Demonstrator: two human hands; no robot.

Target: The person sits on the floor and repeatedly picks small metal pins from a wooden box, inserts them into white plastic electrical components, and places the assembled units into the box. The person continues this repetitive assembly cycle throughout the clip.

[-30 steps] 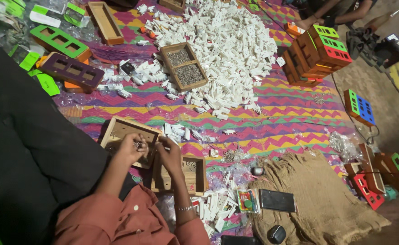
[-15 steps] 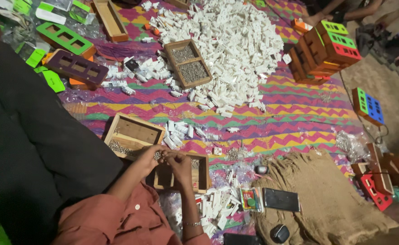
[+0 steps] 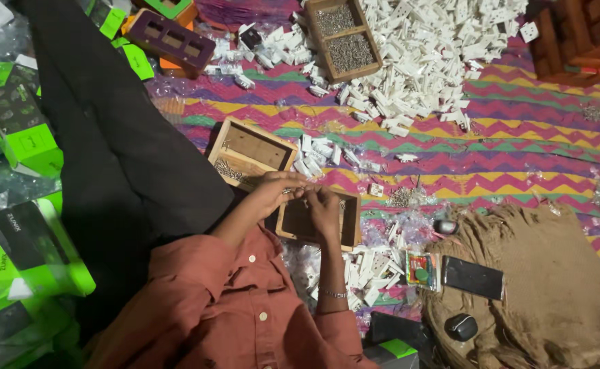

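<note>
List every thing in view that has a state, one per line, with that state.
Left hand: fingers curled, pinching a small part too tiny to identify.
Right hand: fingertips meeting the left hand's, over the small wooden tray.
Small wooden tray: open, flat on the mat.
Wooden box: open, screws along one edge.
Divided wooden box: open, both compartments filled with small metal pieces.
Phone: screen dark, lying flat on burlap.

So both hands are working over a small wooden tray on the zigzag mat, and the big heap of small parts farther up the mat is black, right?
Not quite. The head view shows the big heap of small plastic parts is white, not black. The rest holds: the left hand and right hand meet over a small wooden tray on the colourful zigzag mat.
</note>
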